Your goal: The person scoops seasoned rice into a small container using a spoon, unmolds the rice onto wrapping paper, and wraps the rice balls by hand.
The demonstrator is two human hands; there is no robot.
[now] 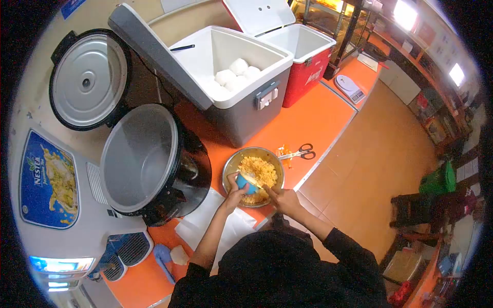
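While crumbly yellow food point(261, 170) is apparently being packed, the left hand point(235, 194) grasps a small blue cup point(246, 184) over the silver metal bowl point(231, 165) at the orange counter's point(313, 123) edge, right hand point(283, 200) grip indeterminable; next requirement: steady support.

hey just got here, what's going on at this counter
A person's left hand grips a blue cup over a metal bowl of yellow-orange food. The right hand is beside the cup; what it holds, if anything, is unclear. Scissors lie beside the bowl. The gray cooler stands open, with white lumps inside.
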